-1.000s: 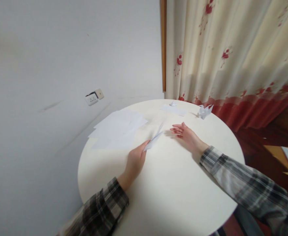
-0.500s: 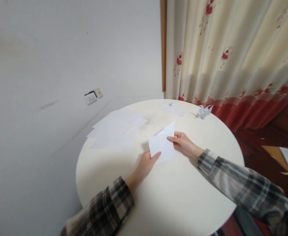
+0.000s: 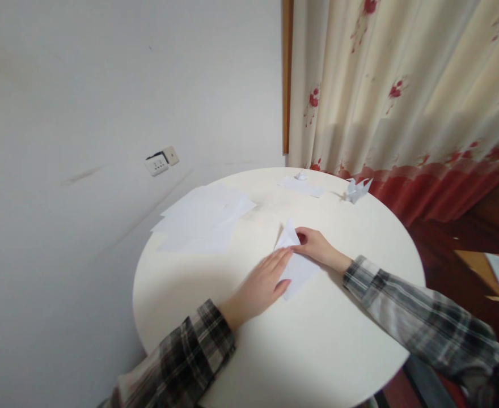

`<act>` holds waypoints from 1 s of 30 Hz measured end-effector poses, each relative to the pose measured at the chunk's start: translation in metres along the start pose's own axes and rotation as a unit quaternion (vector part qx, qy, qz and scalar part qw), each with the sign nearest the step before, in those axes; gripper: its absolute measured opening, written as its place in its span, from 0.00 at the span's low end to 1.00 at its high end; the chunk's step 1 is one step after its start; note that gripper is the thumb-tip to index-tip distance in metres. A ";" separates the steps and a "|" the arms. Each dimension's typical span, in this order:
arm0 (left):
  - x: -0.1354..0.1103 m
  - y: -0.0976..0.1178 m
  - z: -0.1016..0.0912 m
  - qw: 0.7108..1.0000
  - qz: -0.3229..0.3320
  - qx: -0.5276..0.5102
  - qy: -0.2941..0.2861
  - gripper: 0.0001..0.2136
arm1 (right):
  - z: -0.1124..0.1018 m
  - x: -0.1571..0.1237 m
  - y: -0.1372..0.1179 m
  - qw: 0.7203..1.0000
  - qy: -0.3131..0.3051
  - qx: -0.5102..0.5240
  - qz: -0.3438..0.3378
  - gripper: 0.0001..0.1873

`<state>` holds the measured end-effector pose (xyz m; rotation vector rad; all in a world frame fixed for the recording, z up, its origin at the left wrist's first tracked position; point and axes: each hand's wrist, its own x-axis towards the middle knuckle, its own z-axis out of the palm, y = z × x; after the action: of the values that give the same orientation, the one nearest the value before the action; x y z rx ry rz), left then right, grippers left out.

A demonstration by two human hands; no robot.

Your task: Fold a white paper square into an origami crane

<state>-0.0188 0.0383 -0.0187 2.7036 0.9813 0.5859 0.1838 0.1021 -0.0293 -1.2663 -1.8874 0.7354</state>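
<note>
A white folded sheet of paper (image 3: 300, 276) lies on the round white table (image 3: 309, 351), with a raised flap pointing away from me. My left hand (image 3: 260, 286) rests over the paper's left side, fingers stretched out flat across it. At the flap's right edge, my right hand (image 3: 317, 245) pinches the paper between thumb and fingers. Part of the sheet is hidden under my left hand.
Several loose white sheets (image 3: 202, 215) overlap on the table's left. Toward the back, a small folded paper piece (image 3: 301, 176) sits on another sheet (image 3: 304, 188). A paper crane (image 3: 355, 191) stands near the right edge. A wall and a curtain (image 3: 360, 124) border the table.
The paper has gone from being held up by both hands to lying on the table, turned. My left hand has let go of its corner and spread flat over it.
</note>
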 end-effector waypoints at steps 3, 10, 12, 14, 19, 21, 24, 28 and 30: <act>-0.003 0.000 0.005 0.997 0.017 0.043 -0.054 0.21 | -0.002 0.000 0.005 0.985 0.082 -0.129 -0.076 0.31; 0.002 0.001 0.002 0.997 0.031 0.057 -0.034 0.19 | 0.001 0.007 0.009 0.961 0.074 -0.246 -0.106 0.36; 0.009 0.001 0.002 0.998 0.027 0.055 -0.016 0.18 | 0.004 0.011 0.012 0.956 0.077 -0.274 -0.073 0.39; 0.016 0.000 0.003 0.998 0.028 0.060 -0.006 0.19 | 0.005 0.015 0.016 0.950 0.078 -0.297 -0.056 0.40; 0.022 -0.008 0.013 0.995 0.026 0.093 -0.021 0.24 | 0.003 0.021 0.022 0.942 0.074 -0.327 -0.038 0.40; 0.020 -0.008 0.016 0.994 0.020 0.103 -0.035 0.25 | 0.001 0.023 0.023 0.939 0.079 -0.335 -0.022 0.41; 0.016 -0.005 0.017 0.992 0.017 0.112 -0.050 0.25 | -0.003 0.027 0.023 0.935 0.087 -0.344 -0.004 0.42; 0.014 0.004 0.014 0.992 0.022 0.119 -0.037 0.25 | -0.006 0.031 0.021 0.929 0.094 -0.357 0.017 0.40; 0.014 0.007 0.012 0.992 0.022 0.119 -0.032 0.25 | -0.007 0.032 0.020 0.927 0.100 -0.360 0.025 0.39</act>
<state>0.0008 0.0413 -0.0234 2.9369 1.0385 0.4105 0.1921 0.1390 -0.0324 -1.7512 -2.0248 -0.1082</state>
